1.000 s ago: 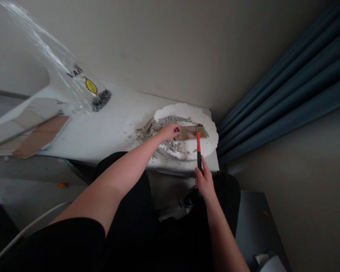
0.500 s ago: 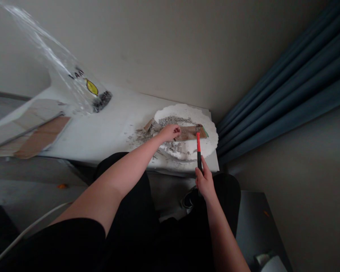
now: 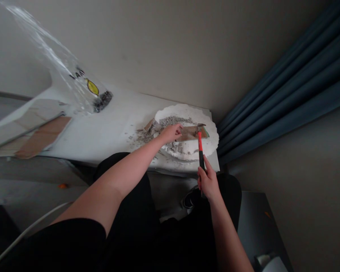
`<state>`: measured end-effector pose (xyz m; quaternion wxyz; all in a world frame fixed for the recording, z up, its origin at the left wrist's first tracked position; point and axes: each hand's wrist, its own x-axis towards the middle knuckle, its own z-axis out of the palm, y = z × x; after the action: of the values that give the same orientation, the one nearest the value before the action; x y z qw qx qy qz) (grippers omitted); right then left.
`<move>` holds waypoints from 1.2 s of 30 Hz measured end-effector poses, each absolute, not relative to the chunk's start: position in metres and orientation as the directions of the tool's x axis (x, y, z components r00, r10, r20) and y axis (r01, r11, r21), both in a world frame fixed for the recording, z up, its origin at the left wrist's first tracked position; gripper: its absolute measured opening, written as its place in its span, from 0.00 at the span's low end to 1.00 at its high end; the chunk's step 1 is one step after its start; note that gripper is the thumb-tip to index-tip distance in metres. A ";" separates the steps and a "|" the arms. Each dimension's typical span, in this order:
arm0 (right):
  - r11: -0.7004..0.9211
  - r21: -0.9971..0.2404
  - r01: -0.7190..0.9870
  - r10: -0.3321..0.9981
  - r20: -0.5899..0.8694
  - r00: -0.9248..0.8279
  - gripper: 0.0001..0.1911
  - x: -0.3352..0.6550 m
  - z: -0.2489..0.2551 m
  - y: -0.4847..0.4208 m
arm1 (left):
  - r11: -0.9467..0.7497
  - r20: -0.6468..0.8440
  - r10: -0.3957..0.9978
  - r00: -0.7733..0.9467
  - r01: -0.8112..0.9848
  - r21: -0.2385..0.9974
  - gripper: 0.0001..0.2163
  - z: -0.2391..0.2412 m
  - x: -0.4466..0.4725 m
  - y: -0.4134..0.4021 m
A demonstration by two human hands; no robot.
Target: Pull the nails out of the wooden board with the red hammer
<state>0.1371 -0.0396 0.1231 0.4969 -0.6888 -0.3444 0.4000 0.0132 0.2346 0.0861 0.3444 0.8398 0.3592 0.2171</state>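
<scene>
While the right hand (image 3: 209, 183) is clasping the hammer (image 3: 200, 141) in its grip, the left hand (image 3: 170, 133) is lying curled at the brown board (image 3: 188, 133), its grip unclear.

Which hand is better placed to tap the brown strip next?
Probably the right hand: it grips the hammer, whose head shows over the brown strip; the left hand is by the strip's left end.

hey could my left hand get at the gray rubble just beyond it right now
Probably yes: the gray rubble lies just beyond the left hand, and nothing visible stands between them.
</scene>
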 end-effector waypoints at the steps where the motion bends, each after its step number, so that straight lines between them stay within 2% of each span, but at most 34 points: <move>1: -0.274 -0.959 0.070 0.873 -0.217 0.437 0.43 0.135 0.130 -0.043 | -0.501 0.121 0.756 0.643 0.450 0.739 0.19 0.086 0.013 0.234; 9: -0.291 -0.956 0.019 0.912 -0.272 0.307 0.41 0.123 0.168 -0.052 | -0.488 0.117 0.783 0.611 0.487 0.724 0.20 0.080 0.015 0.235; 13: -0.250 -0.968 -0.012 0.929 -0.243 0.279 0.41 0.114 0.165 -0.048 | -0.514 0.135 0.778 0.614 0.496 0.700 0.20 0.078 0.017 0.236; 18: -0.282 -0.959 -0.033 0.915 -0.279 0.290 0.42 0.105 0.158 -0.046 | -0.496 0.160 0.783 0.602 0.448 0.744 0.21 0.075 0.017 0.236; 23: -0.275 -0.960 -0.051 0.913 -0.278 0.300 0.43 0.104 0.160 -0.050 | -0.514 0.188 0.784 0.592 0.448 0.731 0.23 0.072 0.017 0.237; 26: -0.303 -0.951 -0.062 0.910 -0.308 0.279 0.43 0.103 0.163 -0.049 | -0.506 0.176 0.786 0.593 0.453 0.734 0.24 0.070 0.017 0.237; 30: -0.260 -0.963 -0.067 0.919 -0.268 0.288 0.43 0.099 0.163 -0.049 | -0.500 0.143 0.779 0.611 0.467 0.729 0.24 0.068 0.018 0.239; 36: -0.282 -0.957 -0.068 0.917 -0.289 0.273 0.43 0.097 0.157 -0.050 | -0.491 0.170 0.786 0.595 0.433 0.756 0.22 0.065 0.021 0.240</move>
<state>0.0971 -0.0504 0.1575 0.4939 -0.6264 -0.3392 0.4985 0.0213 0.2400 0.0655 0.3431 0.8245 0.3695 0.2569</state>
